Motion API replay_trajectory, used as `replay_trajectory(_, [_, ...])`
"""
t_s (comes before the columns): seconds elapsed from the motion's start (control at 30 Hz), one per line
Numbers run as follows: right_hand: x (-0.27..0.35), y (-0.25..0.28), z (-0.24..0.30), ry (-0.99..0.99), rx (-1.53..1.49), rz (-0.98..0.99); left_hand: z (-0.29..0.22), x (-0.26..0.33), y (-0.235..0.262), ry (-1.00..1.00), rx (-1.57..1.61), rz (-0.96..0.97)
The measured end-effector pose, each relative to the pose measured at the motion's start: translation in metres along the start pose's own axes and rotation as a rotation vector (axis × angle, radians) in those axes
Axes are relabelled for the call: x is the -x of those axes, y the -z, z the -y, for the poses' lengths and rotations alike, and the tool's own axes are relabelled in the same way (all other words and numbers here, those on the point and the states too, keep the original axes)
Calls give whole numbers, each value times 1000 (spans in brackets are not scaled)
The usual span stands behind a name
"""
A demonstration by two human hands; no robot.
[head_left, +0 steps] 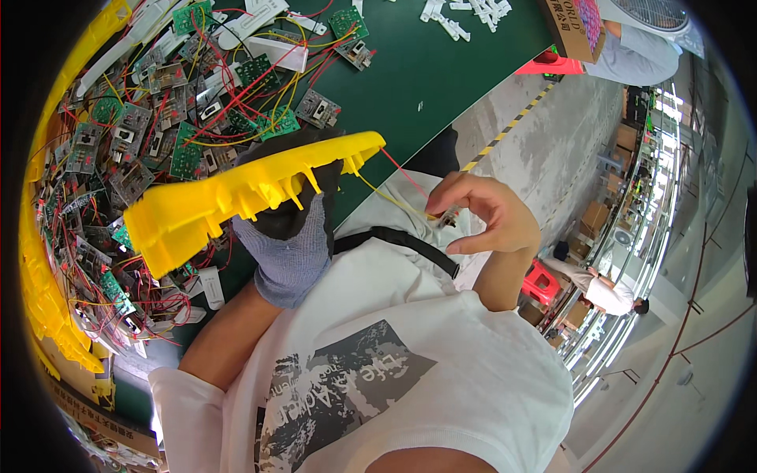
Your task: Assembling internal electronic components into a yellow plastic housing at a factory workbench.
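My left hand [285, 244], in a grey glove with dark fingers and palm, grips a long yellow plastic shell [260, 185] with ribs and prongs along its lower side. A thin red wire and a yellow wire [384, 189] run from the shell's right end toward my right hand [493, 217]. That hand is bare, its fingers curled around a small metallic component [449, 216] at the end of the wires. The component's exact kind is too small to make out, and my fingers partly cover it.
A tangled heap of small circuit boards [185, 150] with coloured wires covers the left of the green table [418, 94]. More yellow shells [55, 292] line the far left. White plastic parts [465, 16] and a cardboard box [569, 31] lie toward the top. Other people are beyond, at right.
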State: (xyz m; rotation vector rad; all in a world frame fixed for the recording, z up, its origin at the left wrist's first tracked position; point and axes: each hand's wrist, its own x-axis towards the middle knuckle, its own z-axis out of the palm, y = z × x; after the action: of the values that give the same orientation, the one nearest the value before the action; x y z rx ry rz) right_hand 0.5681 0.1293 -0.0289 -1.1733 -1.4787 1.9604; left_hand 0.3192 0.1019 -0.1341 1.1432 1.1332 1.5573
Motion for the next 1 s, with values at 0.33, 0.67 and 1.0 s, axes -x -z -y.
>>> replay_trajectory(0.33, [0, 8, 7, 188, 78, -47, -28, -17, -9, 506, 265, -108])
replay_trajectory(0.67, [-102, -43, 35, 469, 655, -483, -21, -29, 5, 497, 289, 511])
replay_trajectory(1.0, [-116, -42, 27, 561, 775, -599, -31, -36, -8, 831, 963, 268])
